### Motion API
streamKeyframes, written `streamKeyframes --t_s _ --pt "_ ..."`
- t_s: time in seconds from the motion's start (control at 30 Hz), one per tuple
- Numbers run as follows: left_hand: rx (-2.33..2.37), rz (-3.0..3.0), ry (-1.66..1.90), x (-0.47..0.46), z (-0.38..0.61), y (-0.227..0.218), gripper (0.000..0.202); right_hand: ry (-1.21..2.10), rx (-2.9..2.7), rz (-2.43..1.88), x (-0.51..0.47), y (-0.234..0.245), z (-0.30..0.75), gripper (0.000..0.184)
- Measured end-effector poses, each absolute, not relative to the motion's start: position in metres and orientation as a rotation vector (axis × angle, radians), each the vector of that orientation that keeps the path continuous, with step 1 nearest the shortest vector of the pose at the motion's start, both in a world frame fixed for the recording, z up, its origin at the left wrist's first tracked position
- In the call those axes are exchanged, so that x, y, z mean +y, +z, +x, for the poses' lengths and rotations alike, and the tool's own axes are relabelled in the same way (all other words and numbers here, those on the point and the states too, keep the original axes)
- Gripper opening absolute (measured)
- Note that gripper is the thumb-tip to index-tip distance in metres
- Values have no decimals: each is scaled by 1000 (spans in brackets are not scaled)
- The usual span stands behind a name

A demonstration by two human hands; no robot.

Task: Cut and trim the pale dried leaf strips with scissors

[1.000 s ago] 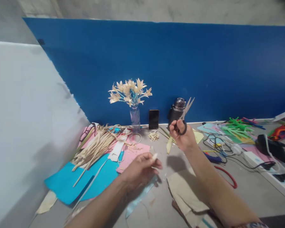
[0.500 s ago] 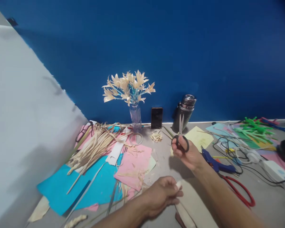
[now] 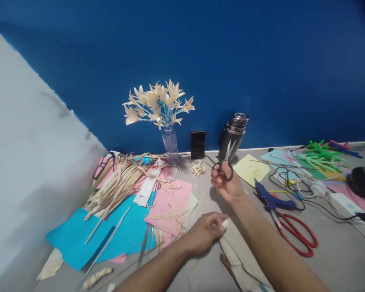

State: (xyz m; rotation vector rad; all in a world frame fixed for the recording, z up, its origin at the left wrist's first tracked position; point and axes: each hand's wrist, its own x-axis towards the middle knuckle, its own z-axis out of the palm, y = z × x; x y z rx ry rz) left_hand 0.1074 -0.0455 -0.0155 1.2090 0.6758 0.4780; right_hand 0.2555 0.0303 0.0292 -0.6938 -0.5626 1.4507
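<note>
One right hand (image 3: 227, 185) holds one pair of scissors (image 3: 227, 156) upright.

This is a handicraft station, a worktop (image 3: 334, 249) set in a corner between a blue panel (image 3: 200, 52) at its back edge and a pale wall (image 3: 24, 138) at its left. Craft supplies give it away: a bundle of dried straw-coloured strips (image 3: 117, 186) toward the back left corner, blue sheet (image 3: 73, 235) and pink sheet (image 3: 170, 205) under scraps, fuzzy green stems (image 3: 320, 158) near the back right. A glue gun (image 3: 267, 198), red-handled scissors (image 3: 314, 239) and a power strip (image 3: 346, 207) lie toward the right edge. Pale flowers (image 3: 156, 99) stand in a clear bottle (image 3: 170, 144) at the back edge. The view takes in only this corner, so it may be in a home or a workshop.
</note>
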Motion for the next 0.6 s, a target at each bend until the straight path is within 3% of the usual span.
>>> streamKeyframes --t_s 0.3,0.5,0.6 --pt "778 1144 563 -36 109 -4 43 1308 -701 -865 48 29 260 42" --pt "1081 1054 952 27 90 11 15 945 -902 -1174 23 1 267 38" --pt "1105 1076 981 69 92 14 14 869 -1012 -1277 20 -13 271 36"
